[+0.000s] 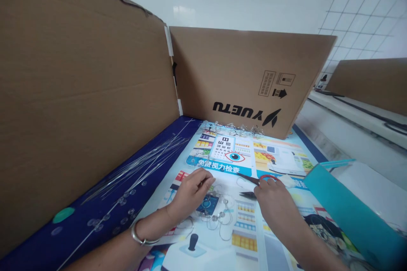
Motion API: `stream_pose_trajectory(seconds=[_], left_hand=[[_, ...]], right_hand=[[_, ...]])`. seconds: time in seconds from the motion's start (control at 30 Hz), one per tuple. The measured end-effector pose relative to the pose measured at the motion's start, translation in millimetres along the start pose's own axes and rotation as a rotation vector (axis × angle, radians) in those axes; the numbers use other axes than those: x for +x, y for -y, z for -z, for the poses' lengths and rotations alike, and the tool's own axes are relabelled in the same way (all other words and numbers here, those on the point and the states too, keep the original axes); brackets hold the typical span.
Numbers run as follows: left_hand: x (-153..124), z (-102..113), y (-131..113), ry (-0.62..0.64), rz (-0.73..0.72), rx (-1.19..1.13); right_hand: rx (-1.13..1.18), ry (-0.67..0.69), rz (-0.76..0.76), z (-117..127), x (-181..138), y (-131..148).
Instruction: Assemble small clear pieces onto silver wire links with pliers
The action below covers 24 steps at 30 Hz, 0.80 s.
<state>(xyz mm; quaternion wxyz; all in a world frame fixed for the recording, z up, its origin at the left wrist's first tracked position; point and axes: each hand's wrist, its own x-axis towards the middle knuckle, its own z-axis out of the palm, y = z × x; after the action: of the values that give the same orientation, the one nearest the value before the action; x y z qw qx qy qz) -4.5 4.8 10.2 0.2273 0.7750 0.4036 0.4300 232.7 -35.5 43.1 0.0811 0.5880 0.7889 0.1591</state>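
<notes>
My right hand grips red-handled scissors, whose dark blades point left and are spread apart over a printed poster. My left hand, a silver bangle on its wrist, rests on the poster with its fingers curled together, pinching something thin and clear that I cannot make out. Below both hands lie loops of clear line with small clear suction cups.
Cardboard walls stand at the left and back. A bundle of thin clear strands and loose clear cups lie on the dark blue strip at left. A teal box flap rises at right. More clear cups line the back wall.
</notes>
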Motion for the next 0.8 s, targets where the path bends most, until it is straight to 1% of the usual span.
stream_pose_trajectory(seconds=[0.13, 0.27, 0.47, 0.8], left_hand=[[0, -1, 2, -0.003, -0.003, -0.003], [0, -2, 3, 0.000, -0.003, 0.000], [0, -1, 1, 0.009, -0.008, 0.004], [-1, -3, 4, 0.019, -0.008, 0.020]], right_hand=[[0.003, -0.020, -0.040, 6, 2, -3], [-0.013, -0.018, -0.068, 4, 4, -1], [-0.065, -0.005, -0.068, -3, 5, 2], [-0.065, -0.008, -0.057, -4, 6, -1]])
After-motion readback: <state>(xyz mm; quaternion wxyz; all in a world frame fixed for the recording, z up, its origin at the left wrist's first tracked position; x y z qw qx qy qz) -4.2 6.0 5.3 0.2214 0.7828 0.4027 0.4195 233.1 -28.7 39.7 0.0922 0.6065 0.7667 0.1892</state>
